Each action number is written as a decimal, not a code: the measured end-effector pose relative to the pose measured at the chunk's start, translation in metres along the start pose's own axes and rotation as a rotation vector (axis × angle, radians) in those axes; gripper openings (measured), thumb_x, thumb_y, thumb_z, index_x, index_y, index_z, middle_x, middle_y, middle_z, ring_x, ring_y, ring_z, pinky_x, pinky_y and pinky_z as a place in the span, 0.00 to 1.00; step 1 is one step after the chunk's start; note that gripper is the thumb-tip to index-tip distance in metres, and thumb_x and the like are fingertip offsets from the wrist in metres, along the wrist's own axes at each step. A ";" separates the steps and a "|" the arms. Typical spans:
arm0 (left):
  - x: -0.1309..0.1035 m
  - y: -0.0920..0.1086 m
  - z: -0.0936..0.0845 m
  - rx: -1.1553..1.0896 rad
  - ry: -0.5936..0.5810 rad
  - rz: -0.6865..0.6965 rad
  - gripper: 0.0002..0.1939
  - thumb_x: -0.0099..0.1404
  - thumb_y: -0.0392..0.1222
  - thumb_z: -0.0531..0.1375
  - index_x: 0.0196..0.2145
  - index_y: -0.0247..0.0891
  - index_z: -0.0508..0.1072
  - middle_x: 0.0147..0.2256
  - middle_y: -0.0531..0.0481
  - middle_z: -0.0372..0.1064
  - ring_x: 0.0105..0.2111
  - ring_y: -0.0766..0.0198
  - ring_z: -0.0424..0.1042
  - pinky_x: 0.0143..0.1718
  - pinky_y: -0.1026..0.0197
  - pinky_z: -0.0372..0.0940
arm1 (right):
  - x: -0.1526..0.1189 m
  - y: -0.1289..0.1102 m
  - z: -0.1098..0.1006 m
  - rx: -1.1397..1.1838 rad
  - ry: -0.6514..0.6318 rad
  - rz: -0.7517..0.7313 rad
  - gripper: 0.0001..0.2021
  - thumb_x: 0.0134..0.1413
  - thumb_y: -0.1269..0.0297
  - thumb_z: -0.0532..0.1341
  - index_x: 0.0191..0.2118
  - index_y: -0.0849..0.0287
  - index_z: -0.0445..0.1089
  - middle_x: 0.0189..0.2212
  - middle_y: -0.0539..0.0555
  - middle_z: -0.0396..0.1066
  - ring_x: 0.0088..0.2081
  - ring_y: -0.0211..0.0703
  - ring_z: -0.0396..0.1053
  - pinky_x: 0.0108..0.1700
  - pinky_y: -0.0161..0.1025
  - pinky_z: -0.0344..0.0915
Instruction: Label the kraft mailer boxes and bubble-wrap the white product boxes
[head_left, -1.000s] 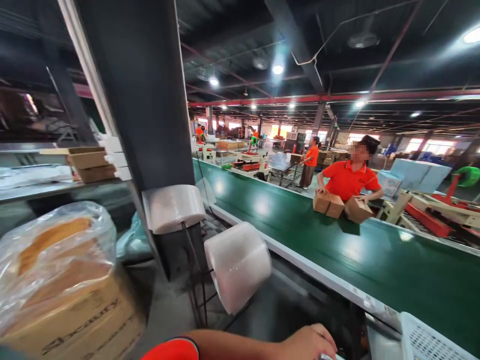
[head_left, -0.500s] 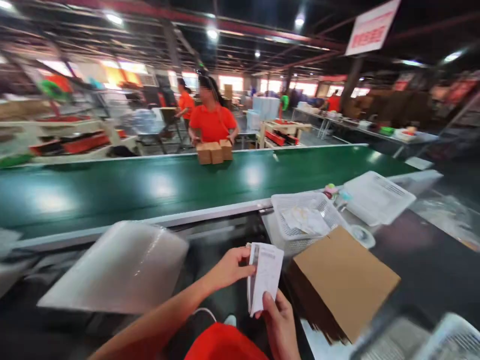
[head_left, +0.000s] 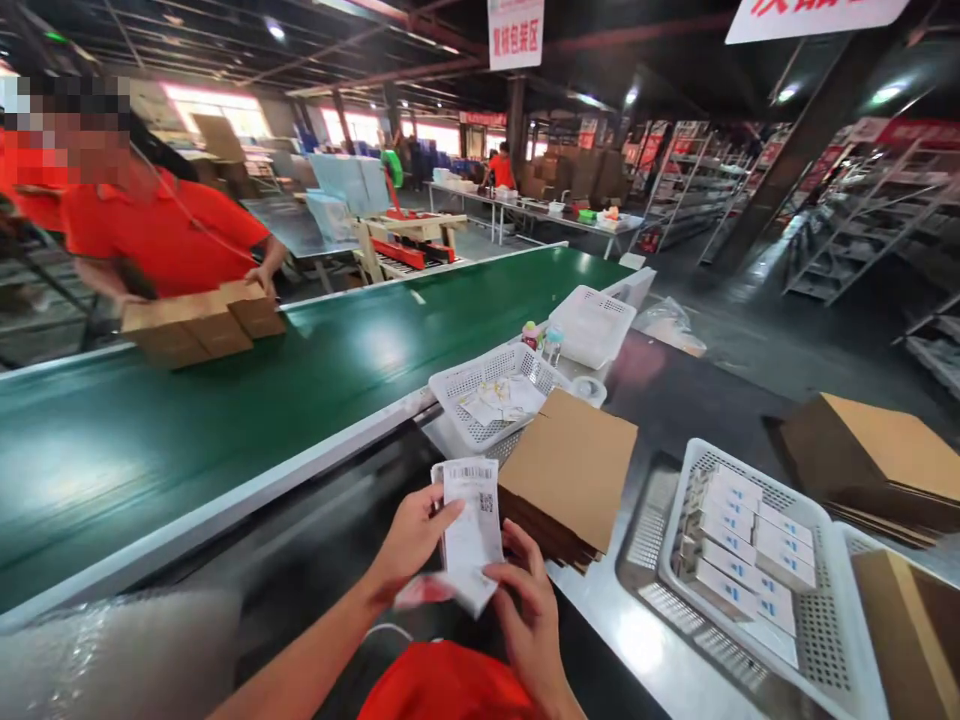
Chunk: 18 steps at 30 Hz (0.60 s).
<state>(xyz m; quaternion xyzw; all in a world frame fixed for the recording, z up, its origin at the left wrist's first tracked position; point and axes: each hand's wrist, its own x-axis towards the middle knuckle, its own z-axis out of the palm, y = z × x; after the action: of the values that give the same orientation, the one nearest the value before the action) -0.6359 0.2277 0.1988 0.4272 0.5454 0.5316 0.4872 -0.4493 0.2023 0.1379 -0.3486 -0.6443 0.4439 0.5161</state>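
Note:
My left hand [head_left: 409,535] pinches a folded stack of printed paper slips [head_left: 471,525] by its left edge, thumb on top. A barcode and a square code show on the uppermost slip. At the lower right of the slips, the thumb and fingers of my right hand [head_left: 529,600] grip the bottom corner, which curls. Below the slips is a blurred pinkish-red patch [head_left: 424,591] that I cannot make out. Just right of the slips lies a stack of flat brown cardboard [head_left: 574,465].
A green conveyor belt [head_left: 337,400] runs across ahead. Beyond it a person in orange [head_left: 172,230] holds brown boxes [head_left: 202,328]. White baskets stand nearby, one with papers [head_left: 502,400], another with small white boxes [head_left: 750,545]. Bubble wrap [head_left: 142,650] lies at lower left.
My view has swung right, bringing the basket of white boxes into sight. My right fingers have spread somewhat, and the slips' lower end now bends. The reddish patch has appeared below them.

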 end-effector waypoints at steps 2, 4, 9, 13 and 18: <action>0.002 0.000 0.000 0.000 0.014 0.000 0.21 0.53 0.52 0.65 0.38 0.32 0.78 0.34 0.45 0.78 0.33 0.56 0.74 0.37 0.57 0.69 | 0.001 -0.004 0.000 0.015 -0.003 0.033 0.07 0.57 0.64 0.62 0.37 0.49 0.78 0.56 0.57 0.67 0.56 0.51 0.67 0.55 0.47 0.66; 0.002 -0.001 0.000 -0.033 0.000 -0.005 0.21 0.54 0.52 0.65 0.39 0.33 0.77 0.36 0.45 0.78 0.34 0.56 0.74 0.39 0.56 0.69 | 0.003 -0.008 0.002 0.027 0.005 0.057 0.05 0.53 0.66 0.64 0.36 0.50 0.77 0.52 0.56 0.69 0.53 0.50 0.69 0.52 0.44 0.67; -0.004 -0.005 0.002 -0.088 -0.026 -0.045 0.24 0.48 0.49 0.68 0.41 0.33 0.75 0.36 0.45 0.78 0.35 0.55 0.75 0.37 0.57 0.70 | 0.010 -0.015 0.009 -0.002 0.059 0.103 0.07 0.50 0.62 0.67 0.26 0.56 0.72 0.42 0.54 0.71 0.45 0.45 0.70 0.47 0.39 0.65; -0.012 -0.007 0.001 -0.107 0.103 -0.010 0.45 0.45 0.43 0.70 0.60 0.38 0.62 0.38 0.49 0.76 0.35 0.57 0.75 0.36 0.59 0.70 | 0.015 -0.015 0.013 0.018 0.078 0.147 0.12 0.56 0.55 0.63 0.27 0.56 0.72 0.41 0.55 0.70 0.44 0.44 0.69 0.46 0.38 0.64; -0.012 -0.030 -0.002 0.020 0.079 -0.018 0.42 0.51 0.41 0.64 0.64 0.40 0.57 0.44 0.45 0.75 0.44 0.52 0.75 0.47 0.51 0.70 | 0.017 -0.013 0.014 0.042 0.007 0.218 0.14 0.57 0.53 0.62 0.28 0.57 0.71 0.37 0.54 0.71 0.39 0.42 0.68 0.40 0.37 0.63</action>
<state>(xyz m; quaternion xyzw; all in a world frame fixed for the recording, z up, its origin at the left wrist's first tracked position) -0.6342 0.2130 0.1694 0.4058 0.5736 0.5380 0.4657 -0.4666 0.2096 0.1551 -0.4071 -0.5914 0.5096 0.4742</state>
